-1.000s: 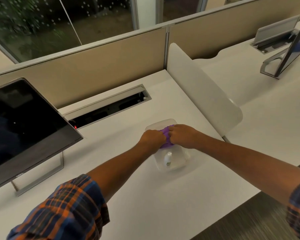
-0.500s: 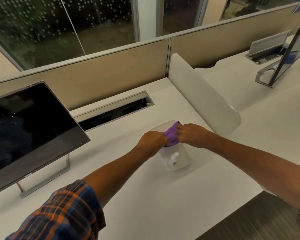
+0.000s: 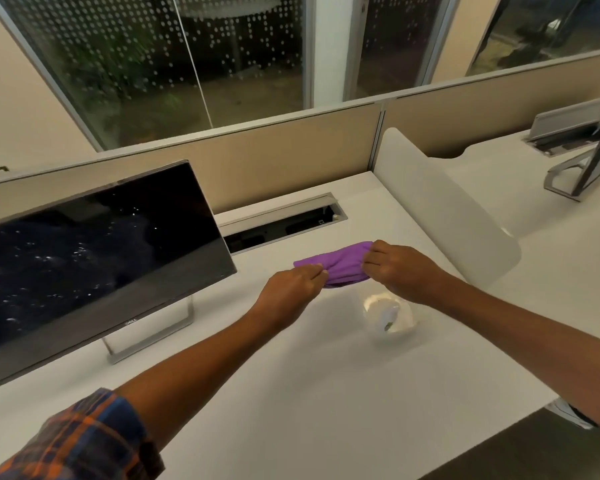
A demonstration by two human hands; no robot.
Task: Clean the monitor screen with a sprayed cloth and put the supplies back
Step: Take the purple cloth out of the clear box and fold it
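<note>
A purple cloth (image 3: 343, 263) is stretched in the air between my two hands, above the white desk (image 3: 291, 393). My left hand (image 3: 293, 292) pinches its left end and my right hand (image 3: 400, 268) pinches its right end. Just below my right hand a clear plastic container (image 3: 390, 318) stands on the desk with a small white spray bottle (image 3: 387, 317) lying inside it. The dark monitor (image 3: 84, 258) stands tilted at the left, its screen speckled with bright spots.
An open cable tray slot (image 3: 281, 225) runs along the desk behind the cloth. A white divider panel (image 3: 444, 206) rises at the right, with another monitor stand (image 3: 575, 174) on the neighbouring desk. Beige partitions (image 3: 257, 161) and windows close the back.
Both hands have lifted the purple cloth out of the container and pulled it apart, so it now spans between them. The view has tilted up and the monitor shows more fully.
</note>
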